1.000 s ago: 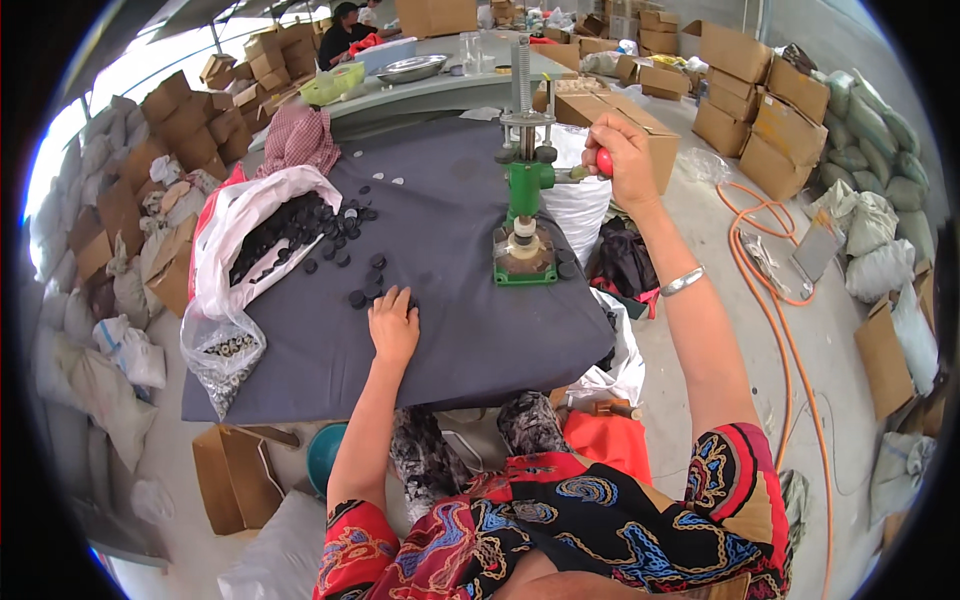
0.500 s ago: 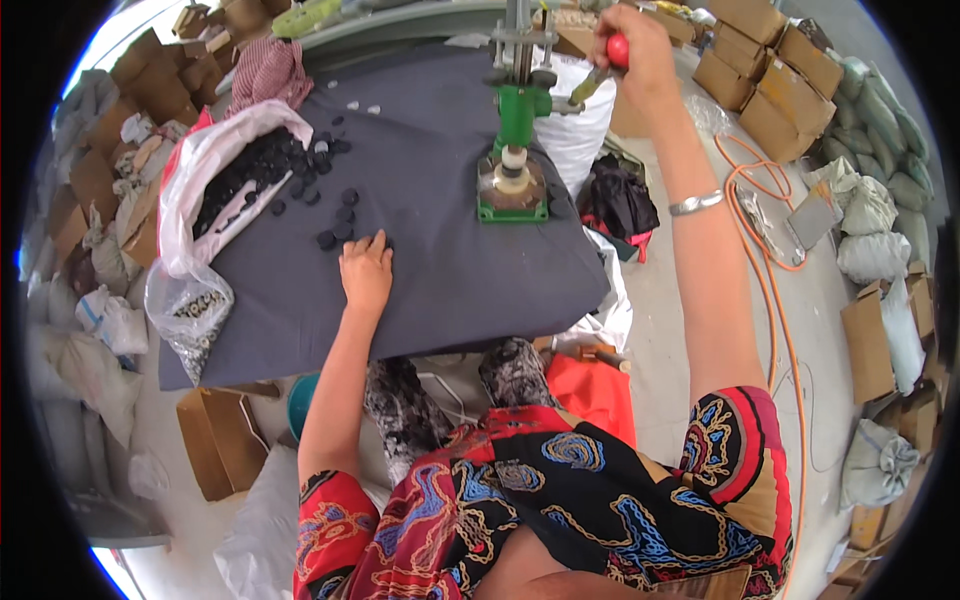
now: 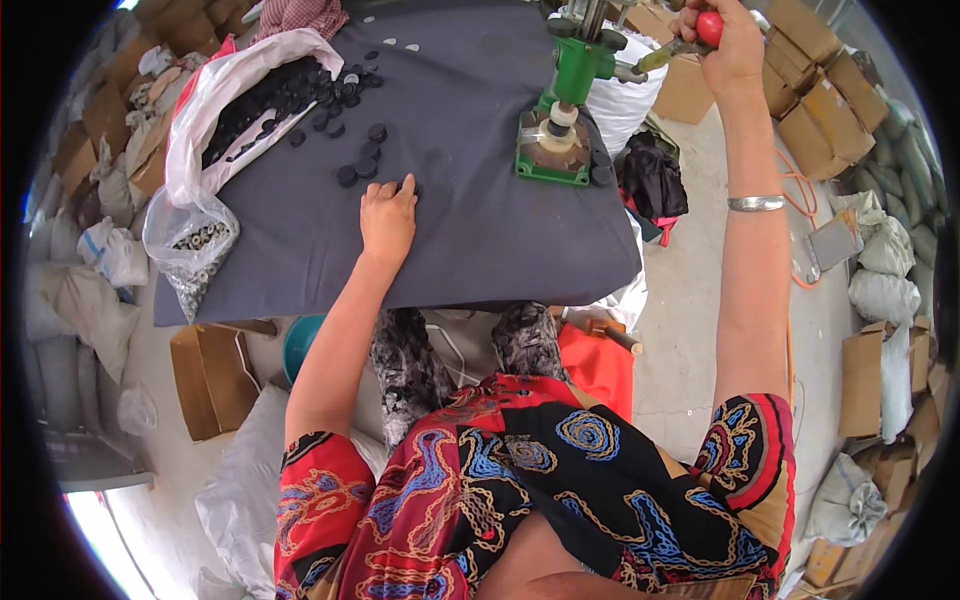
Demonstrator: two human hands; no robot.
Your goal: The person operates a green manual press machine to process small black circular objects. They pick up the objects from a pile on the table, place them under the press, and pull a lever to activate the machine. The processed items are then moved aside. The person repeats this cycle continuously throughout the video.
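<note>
My right hand (image 3: pixel 735 50), at the upper right, is wrapped round the red ball knob (image 3: pixel 709 28) on the lever of a green hand press (image 3: pixel 575 75). The lever slants up and right from the press. My left hand (image 3: pixel 387 218) rests on the dark cloth of the table (image 3: pixel 480 235), its index finger stretched out and the others partly bent. A small dark shape shows by that fingertip; I cannot make out whether it is held. Just beyond lie a few black round discs (image 3: pixel 368 150). A white stem on the press stands over its base plate (image 3: pixel 553 155).
At the left, a white-and-red sack (image 3: pixel 185 150) spills many black discs; a clear bag (image 3: pixel 190 245) of small metal rings lies nearer. Black discs also lie beside the press base. Sacks and cardboard boxes (image 3: pixel 830 125) crowd both sides, and a red cloth (image 3: pixel 598 370) hangs below.
The whole view has shifted, with the table higher in the picture. My right hand and the knob are farther right of the press, and the lever slants less steeply. The left hand stays beside the discs.
</note>
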